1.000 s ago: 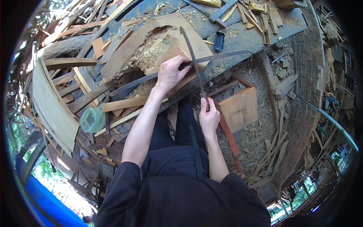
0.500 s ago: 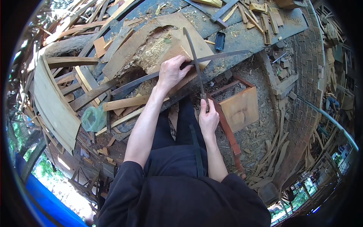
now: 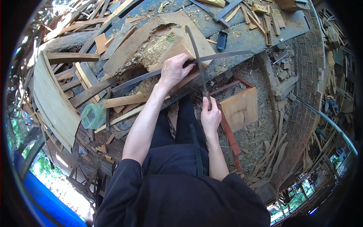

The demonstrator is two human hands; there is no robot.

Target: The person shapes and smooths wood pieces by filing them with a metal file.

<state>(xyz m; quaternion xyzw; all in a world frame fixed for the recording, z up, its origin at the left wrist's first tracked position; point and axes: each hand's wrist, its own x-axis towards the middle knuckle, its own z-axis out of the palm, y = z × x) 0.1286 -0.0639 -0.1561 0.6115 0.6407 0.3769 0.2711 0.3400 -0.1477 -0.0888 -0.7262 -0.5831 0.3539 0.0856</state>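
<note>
My left hand [image 3: 174,70] is closed round a long, thin dark strip [image 3: 227,55], which lies slantwise over a broad wooden slab [image 3: 206,47] with a rough hollow. In my right hand [image 3: 210,115] is the handle of a long, narrow curved tool [image 3: 194,41], perhaps a file or saw. Its blade crosses the strip just right of my left fingers and points away from me. My left fingertips hide part of the strip near the crossing.
The workbench [image 3: 242,36] bears wood offcuts, sawdust and a small dark case [image 3: 222,40]. A green plastic bag [image 3: 93,116] hangs at the left by a curved plank [image 3: 53,102]. A reddish frame with a wooden panel [image 3: 240,109] stands at the right.
My right hand and the curved tool have shifted slightly to the right and away from me. My left hand still holds the strip at nearly the same place.
</note>
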